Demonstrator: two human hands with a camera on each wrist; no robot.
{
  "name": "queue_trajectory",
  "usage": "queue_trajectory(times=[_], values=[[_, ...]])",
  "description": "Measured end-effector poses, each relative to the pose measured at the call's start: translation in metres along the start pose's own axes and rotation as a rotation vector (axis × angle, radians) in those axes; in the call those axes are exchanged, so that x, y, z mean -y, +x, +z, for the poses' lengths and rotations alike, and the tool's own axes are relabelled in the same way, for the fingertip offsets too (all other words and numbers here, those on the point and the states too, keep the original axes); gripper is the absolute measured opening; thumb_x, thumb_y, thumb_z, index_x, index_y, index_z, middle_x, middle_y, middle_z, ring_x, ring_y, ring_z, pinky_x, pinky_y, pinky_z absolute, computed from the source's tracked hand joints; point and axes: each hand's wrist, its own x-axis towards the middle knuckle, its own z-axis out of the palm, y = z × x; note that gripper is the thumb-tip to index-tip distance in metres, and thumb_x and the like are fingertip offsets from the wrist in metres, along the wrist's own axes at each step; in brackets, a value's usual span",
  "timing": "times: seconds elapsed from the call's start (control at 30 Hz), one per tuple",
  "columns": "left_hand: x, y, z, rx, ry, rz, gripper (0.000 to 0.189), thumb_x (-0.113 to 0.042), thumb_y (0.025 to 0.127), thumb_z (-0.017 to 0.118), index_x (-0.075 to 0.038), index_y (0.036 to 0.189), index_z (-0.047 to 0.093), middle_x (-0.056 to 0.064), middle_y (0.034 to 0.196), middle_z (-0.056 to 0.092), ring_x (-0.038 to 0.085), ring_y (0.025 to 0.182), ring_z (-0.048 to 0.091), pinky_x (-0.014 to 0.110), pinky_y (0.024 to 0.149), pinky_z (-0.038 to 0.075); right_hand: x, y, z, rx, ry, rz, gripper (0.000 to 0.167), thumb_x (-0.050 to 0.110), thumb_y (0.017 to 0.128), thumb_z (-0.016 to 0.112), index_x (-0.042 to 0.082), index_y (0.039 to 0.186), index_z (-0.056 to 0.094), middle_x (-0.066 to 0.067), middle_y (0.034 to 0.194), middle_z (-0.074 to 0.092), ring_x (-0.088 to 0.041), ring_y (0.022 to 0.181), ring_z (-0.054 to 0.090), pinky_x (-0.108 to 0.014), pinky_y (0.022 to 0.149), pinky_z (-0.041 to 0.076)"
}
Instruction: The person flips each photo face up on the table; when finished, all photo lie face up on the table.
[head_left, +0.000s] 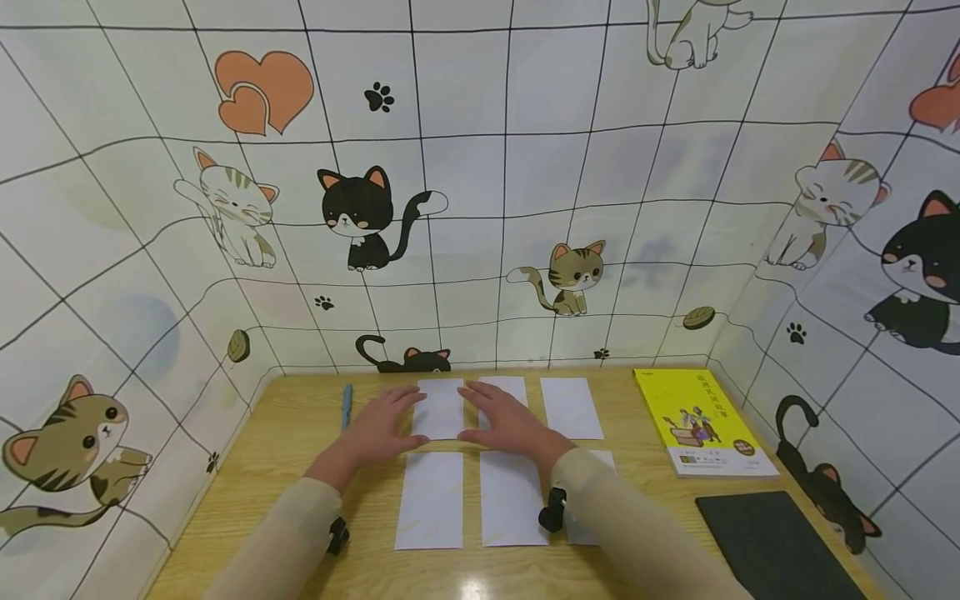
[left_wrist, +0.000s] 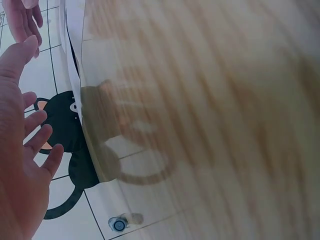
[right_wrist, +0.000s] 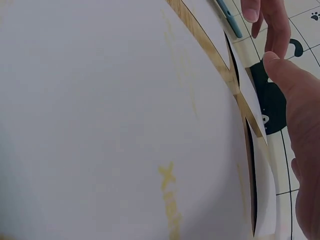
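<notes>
Several white paper cards lie in two rows on the wooden table. My left hand [head_left: 382,425] is at the left edge of the back-left card [head_left: 441,410], its fingers spread. From the other side my right hand [head_left: 510,421] reaches to that card's right edge, partly covering the back-middle card [head_left: 512,389]. Neither hand grips anything; whether the fingertips touch the card is hard to tell. My right forearm hides part of the front-right card [head_left: 602,457]. Faint yellow marks show on the front-middle card [head_left: 512,500] and the front-left card [head_left: 430,500].
A blue pen [head_left: 347,406] lies left of the cards. At the right are a yellow book [head_left: 701,421] and, nearer, a dark flat board [head_left: 776,542]. The table [head_left: 240,467] meets a cat-patterned wall covering [head_left: 465,250] at the back and sides.
</notes>
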Motion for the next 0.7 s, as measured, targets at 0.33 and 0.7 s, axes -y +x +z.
queue_trajectory(times=[0.33,0.7], values=[[-0.001,0.007,0.005,0.061,0.042,-0.018,0.078,-0.052,0.097,0.083,-0.012,0.159,0.058,0.012,0.167,0.051,0.038,0.155,0.046,0.062,0.123,0.04,0.011,0.018,0.015,0.065,-0.028,0.017,0.082,0.058,0.103,0.074,0.021,0.17,0.046,-0.005,0.178,0.037,-0.03,0.163,0.036,-0.051,0.13,0.034],[0.003,0.021,0.01,0.135,0.078,-0.038,0.083,-0.059,0.093,0.085,-0.016,0.159,0.059,0.009,0.167,0.052,0.039,0.155,0.045,0.06,0.124,0.039,0.012,0.029,0.026,0.109,-0.086,-0.001,0.076,0.059,0.104,0.072,0.018,0.165,0.054,-0.005,0.176,0.039,-0.028,0.161,0.038,-0.047,0.13,0.033]])
